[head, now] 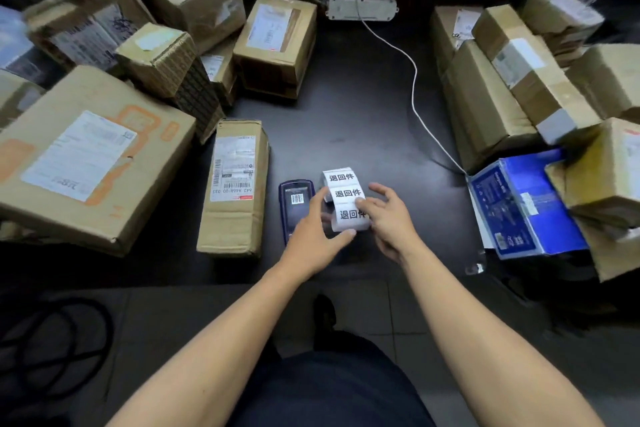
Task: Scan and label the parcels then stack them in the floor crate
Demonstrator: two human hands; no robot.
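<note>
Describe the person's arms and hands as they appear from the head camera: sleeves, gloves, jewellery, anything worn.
Both forearms are bare right down to the bottom edge of the picture; no sleeve shows. The left hand and right hand wear no gloves, and no watch, wristband or ring is visible. Below the arms, dark navy clothing covers the person's body.

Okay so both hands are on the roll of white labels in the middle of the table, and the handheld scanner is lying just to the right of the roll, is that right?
Not quite. In the head view the handheld scanner lies just to the left of the roll of white labels, not the right. Both the left hand and the right hand are on the roll.
</note>
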